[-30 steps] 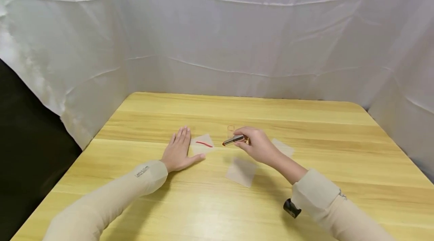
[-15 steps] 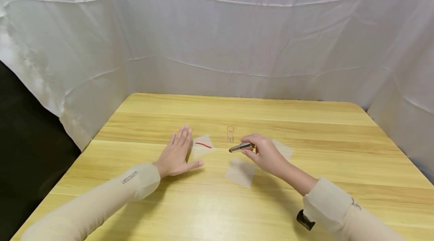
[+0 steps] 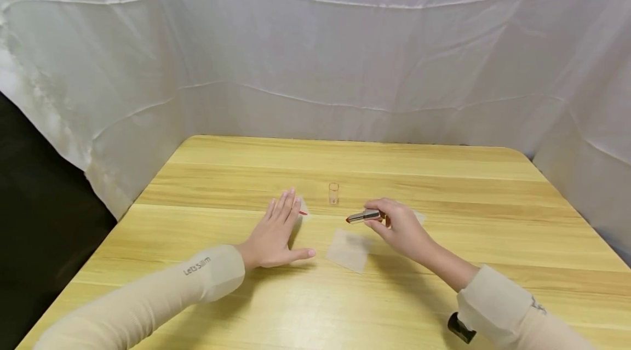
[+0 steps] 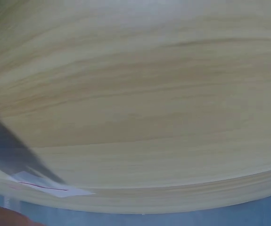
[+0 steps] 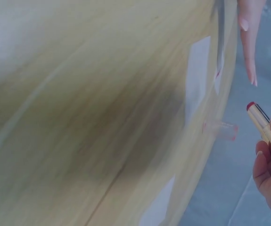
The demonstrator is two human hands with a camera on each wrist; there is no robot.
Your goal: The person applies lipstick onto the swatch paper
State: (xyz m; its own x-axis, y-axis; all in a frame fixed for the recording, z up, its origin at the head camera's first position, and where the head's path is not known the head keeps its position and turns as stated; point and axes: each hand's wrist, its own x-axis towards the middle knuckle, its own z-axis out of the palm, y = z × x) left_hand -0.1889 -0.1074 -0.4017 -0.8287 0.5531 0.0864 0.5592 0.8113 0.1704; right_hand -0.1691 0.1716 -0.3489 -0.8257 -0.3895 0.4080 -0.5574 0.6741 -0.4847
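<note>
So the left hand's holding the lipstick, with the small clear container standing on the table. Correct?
Wrong hand: the right hand holds the lipstick, as the head view shows; the left hand holds nothing, its fingers out straight. The small clear container does stand on the table.

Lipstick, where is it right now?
In the head view, the lipstick is in the right hand, held above the table, to the right of the small clear cap.
</note>
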